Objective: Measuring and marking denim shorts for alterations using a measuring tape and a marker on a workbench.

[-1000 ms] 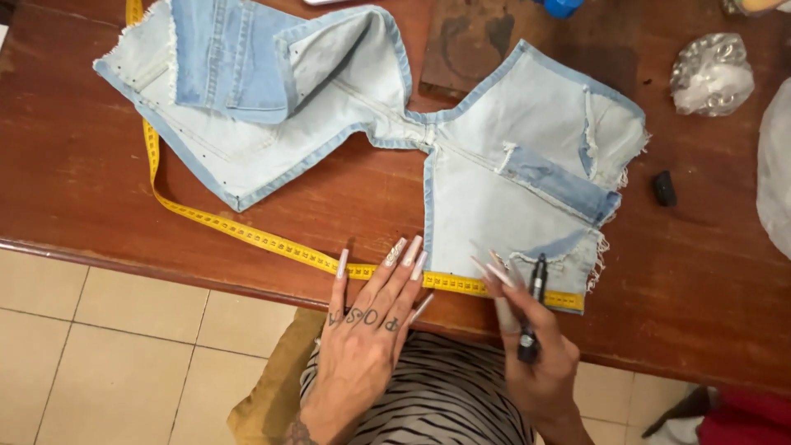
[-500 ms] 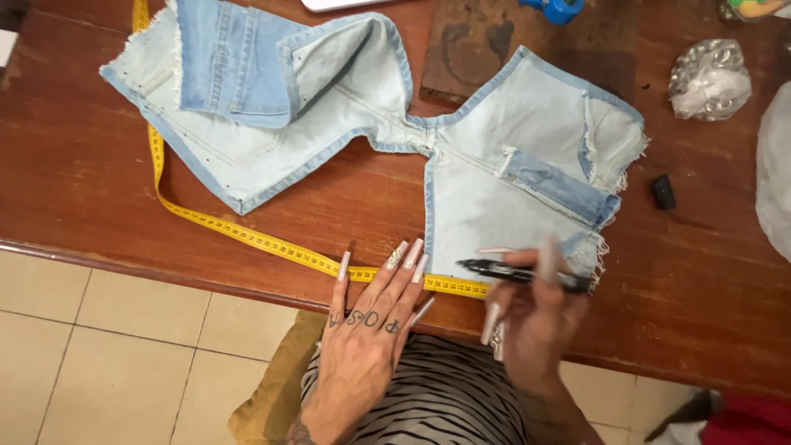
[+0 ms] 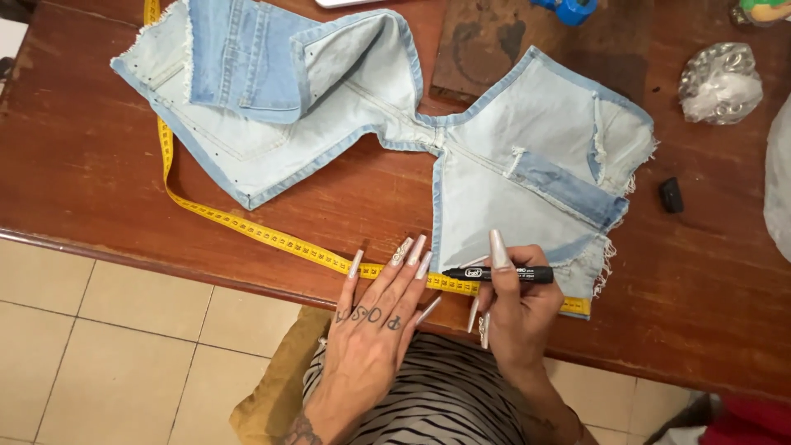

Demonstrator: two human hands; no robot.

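Observation:
A light blue denim piece point(image 3: 503, 177) cut open lies spread on the brown wooden table point(image 3: 74, 165). A yellow measuring tape point(image 3: 272, 239) runs along its lower edge toward the table's front. My left hand point(image 3: 375, 317) lies flat, its long-nailed fingers pressing the tape near the denim's bottom left corner. My right hand point(image 3: 515, 309) grips a black marker point(image 3: 498, 274), held level with its tip pointing left, over the tape at the denim's lower hem.
A clear plastic bag of small metal parts point(image 3: 719, 82) sits at the back right. A small black cap point(image 3: 671, 195) lies right of the denim. A dark wooden board point(image 3: 494, 41) and a blue object point(image 3: 568, 8) are at the back. Tiled floor point(image 3: 107, 354) lies below.
My right hand turned the marker from upright to level with its tip pointing left, and shifted it down onto the tape at the hem. My left hand stayed pressed on the tape.

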